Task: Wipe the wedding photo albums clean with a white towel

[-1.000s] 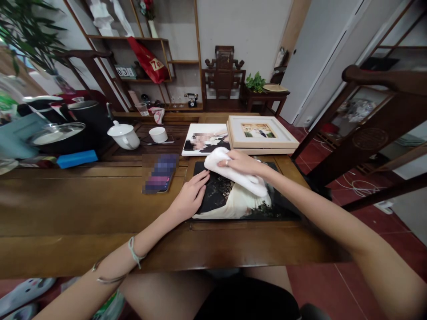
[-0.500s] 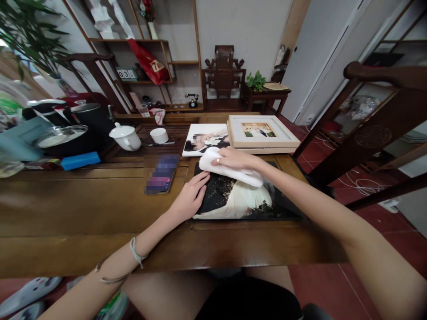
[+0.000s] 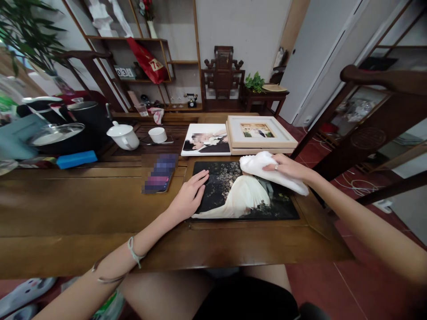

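A dark photo panel [image 3: 216, 189] showing a flowing white dress lies flat on the wooden table in front of me. My left hand [image 3: 188, 195] rests at its left edge, fingers stretched out over the border, holding nothing. A folded white cloth [image 3: 263, 166] lies across the panel's upper right part and hangs past its right side. My right hand [image 3: 288, 168], with a ring on one finger, grips the cloth from above; some of its fingers are hidden by the cloth. The cloth covers the panel's upper right corner.
Behind the panel lie a white photo print [image 3: 207, 140] and stacked pale wooden frames [image 3: 263, 133]. A phone [image 3: 160, 173] lies to the left. Farther left are a white lidded cup [image 3: 122, 135], a white bowl [image 3: 157, 135], a blue block [image 3: 76, 159] and a lidded pan [image 3: 58, 134]. A chair [image 3: 370, 115] stands at the right.
My right hand has moved the white cloth rightward across the panel, uncovering its upper left and middle. My left hand has stayed at the left edge.
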`<state>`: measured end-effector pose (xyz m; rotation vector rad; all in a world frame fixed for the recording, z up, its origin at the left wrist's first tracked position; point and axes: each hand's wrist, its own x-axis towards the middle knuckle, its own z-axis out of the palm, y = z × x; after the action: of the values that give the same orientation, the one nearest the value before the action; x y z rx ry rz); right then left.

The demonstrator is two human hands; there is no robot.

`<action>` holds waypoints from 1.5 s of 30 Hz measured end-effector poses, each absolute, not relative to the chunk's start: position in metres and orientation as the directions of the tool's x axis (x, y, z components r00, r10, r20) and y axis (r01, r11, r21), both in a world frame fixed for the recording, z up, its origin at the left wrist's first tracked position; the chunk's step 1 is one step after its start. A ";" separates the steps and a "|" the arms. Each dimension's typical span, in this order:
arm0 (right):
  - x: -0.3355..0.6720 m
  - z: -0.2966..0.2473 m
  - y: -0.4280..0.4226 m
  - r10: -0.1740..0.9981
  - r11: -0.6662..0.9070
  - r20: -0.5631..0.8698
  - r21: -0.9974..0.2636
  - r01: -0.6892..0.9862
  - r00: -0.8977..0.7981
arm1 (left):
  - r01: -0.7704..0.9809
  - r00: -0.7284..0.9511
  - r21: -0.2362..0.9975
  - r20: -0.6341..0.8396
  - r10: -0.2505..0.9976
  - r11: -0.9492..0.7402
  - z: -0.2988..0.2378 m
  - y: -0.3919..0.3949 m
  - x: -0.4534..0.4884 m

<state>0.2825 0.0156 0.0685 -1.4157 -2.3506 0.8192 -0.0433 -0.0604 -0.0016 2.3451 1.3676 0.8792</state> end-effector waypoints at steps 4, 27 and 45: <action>0.290 0.060 0.016 0.871 0.415 0.022 -0.567 0.711 -0.491 | 0.687 0.360 0.527 0.351 0.864 -0.500 -0.001 -0.061 -0.043; 0.268 0.051 -0.044 0.481 0.855 0.224 -0.331 0.398 -0.847 | 0.686 0.370 0.526 0.341 0.864 -0.502 -0.001 -0.060 -0.045; 0.260 0.041 -0.098 0.364 0.917 0.198 -0.248 0.313 -0.910 | 0.686 0.353 0.540 0.340 0.872 -0.488 -0.001 -0.060 -0.044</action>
<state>0.2603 -0.0977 0.0410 -0.5092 -2.8369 0.3093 -0.0437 -0.0600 -0.0008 2.3163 1.3820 0.8667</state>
